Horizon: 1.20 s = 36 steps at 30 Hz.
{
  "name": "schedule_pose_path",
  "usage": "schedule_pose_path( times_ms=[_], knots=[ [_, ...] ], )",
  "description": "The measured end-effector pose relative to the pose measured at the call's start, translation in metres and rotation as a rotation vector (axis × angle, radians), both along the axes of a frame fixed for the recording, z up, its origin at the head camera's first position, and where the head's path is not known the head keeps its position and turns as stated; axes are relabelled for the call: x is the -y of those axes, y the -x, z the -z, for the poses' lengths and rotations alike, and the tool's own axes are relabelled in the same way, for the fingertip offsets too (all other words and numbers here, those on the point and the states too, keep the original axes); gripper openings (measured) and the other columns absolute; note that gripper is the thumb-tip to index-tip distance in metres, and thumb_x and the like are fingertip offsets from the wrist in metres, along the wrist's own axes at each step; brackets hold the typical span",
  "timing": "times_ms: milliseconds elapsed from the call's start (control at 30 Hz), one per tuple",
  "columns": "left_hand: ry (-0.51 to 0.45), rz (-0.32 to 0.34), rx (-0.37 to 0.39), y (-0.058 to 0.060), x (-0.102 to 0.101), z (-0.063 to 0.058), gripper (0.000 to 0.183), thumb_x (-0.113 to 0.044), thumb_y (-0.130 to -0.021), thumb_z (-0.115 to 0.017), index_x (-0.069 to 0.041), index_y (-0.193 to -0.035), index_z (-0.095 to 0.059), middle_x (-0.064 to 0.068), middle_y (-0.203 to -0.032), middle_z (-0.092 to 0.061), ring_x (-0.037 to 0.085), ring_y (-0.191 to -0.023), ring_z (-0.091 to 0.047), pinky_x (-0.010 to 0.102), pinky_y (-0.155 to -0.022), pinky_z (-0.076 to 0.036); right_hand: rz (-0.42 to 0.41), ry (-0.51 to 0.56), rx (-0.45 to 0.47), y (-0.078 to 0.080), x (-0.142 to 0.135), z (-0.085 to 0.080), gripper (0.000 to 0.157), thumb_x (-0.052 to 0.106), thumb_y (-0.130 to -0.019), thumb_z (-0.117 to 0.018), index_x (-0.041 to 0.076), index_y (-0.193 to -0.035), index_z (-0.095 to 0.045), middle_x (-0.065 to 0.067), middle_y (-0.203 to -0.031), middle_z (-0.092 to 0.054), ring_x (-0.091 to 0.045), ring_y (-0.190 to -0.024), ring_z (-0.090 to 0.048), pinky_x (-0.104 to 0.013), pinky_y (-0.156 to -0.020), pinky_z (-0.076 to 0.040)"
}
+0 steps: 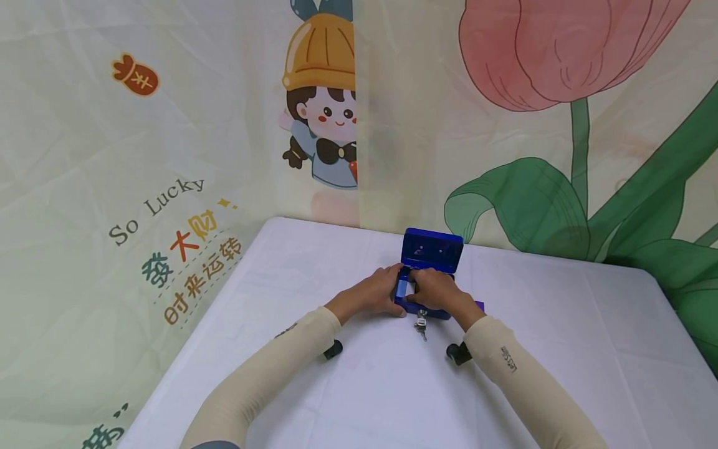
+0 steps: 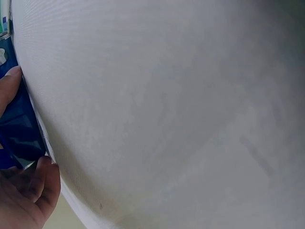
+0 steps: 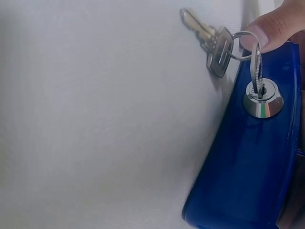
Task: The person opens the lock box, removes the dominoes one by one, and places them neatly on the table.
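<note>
Reaches in from the lower left with an arm in a beige left sleeve (image 1: pixel 263 374), slanted forward and inward over the white table (image 1: pixel 359 405). Ends in the left hand (image 1: pixel 374 293), turned toward the middle and set at the left end of the blue box (image 3: pixel 243 167). Grips that end, with the thumb pressed on the front wall and the fingers bent round beside the corner. Between the two hands, standing on the table, the box, with the lid (image 1: pixel 433 249) raised at the back. Bears a lock (image 3: pixel 263 98) on the front wall, with one key in it and another key (image 3: pixel 219 52) on the same ring. Dips into the open box from above with the right hand (image 1: pixel 434 289), bent downward behind the front rim. Hides the fingertips inside; cannot tell whether holding anything. Just beyond the right end of the box, a small purple corner (image 1: pixel 479 306) of something mostly hidden. Slopes away to the lower right with a beige right sleeve (image 1: pixel 521 368), mirroring the left.
</note>
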State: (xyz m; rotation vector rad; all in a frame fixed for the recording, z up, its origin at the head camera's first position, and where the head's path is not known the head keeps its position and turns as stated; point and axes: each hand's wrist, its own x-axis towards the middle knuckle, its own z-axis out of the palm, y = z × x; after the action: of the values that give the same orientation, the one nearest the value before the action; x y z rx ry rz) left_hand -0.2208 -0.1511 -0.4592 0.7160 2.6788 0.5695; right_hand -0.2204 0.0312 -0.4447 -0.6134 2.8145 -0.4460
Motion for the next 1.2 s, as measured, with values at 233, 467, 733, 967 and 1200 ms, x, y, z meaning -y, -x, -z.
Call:
schedule_pose_path(
  times_ms=[233,467,733,967,1200],
  knots=[
    [0.012,-0.006,0.002,0.001,-0.001,0.001,0.114,-0.049,-0.079,-0.083,-0.005,-0.16,-0.015,0.017,-0.159,-0.037,0.03,-0.144,-0.039,0.042,-0.119,-0.035,0.003,-0.006,-0.003,0.0,-0.001,0.001,0.051,0.036,-0.086,-0.08,0.007,-0.126,-0.067,-0.012,-0.116,-0.073,-0.028,-0.103,-0.069,-0.052,-0.099,-0.053],
    [0.017,-0.002,-0.004,0.002,-0.002,0.002,0.114,-0.049,-0.079,-0.083,-0.005,-0.16,-0.014,0.016,-0.158,-0.038,0.03,-0.144,-0.038,0.043,-0.119,-0.034,0.003,-0.016,-0.009,0.0,-0.003,0.0,0.049,0.036,-0.086,-0.079,0.007,-0.124,-0.067,-0.011,-0.116,-0.074,-0.029,-0.103,-0.07,-0.051,-0.099,-0.053],
    [0.015,0.004,-0.011,0.0,-0.002,-0.001,0.114,-0.048,-0.079,-0.083,-0.004,-0.159,-0.015,0.017,-0.158,-0.039,0.03,-0.144,-0.039,0.042,-0.119,-0.034,-0.002,-0.024,-0.004,0.0,-0.004,-0.002,0.051,0.037,-0.086,-0.08,0.007,-0.125,-0.067,-0.011,-0.115,-0.074,-0.027,-0.1,-0.071,-0.05,-0.098,-0.054],
    [0.004,-0.004,-0.008,-0.004,-0.002,-0.006,0.115,-0.045,-0.078,-0.085,-0.003,-0.159,-0.015,0.018,-0.158,-0.038,0.032,-0.143,-0.039,0.043,-0.119,-0.034,-0.024,-0.031,-0.03,0.002,-0.007,-0.001,0.043,0.039,-0.085,-0.08,0.008,-0.113,-0.068,-0.003,-0.089,-0.072,-0.018,-0.077,-0.063,-0.038,-0.081,-0.058],
    [0.011,-0.01,-0.001,-0.004,-0.003,-0.009,0.114,-0.044,-0.079,-0.084,-0.003,-0.159,-0.014,0.018,-0.157,-0.038,0.031,-0.143,-0.039,0.043,-0.119,-0.034,-0.018,-0.025,-0.015,0.0,-0.012,-0.004,0.043,0.038,-0.086,-0.08,0.007,-0.114,-0.068,-0.002,-0.087,-0.07,-0.018,-0.075,-0.061,-0.039,-0.078,-0.057]
  ],
)
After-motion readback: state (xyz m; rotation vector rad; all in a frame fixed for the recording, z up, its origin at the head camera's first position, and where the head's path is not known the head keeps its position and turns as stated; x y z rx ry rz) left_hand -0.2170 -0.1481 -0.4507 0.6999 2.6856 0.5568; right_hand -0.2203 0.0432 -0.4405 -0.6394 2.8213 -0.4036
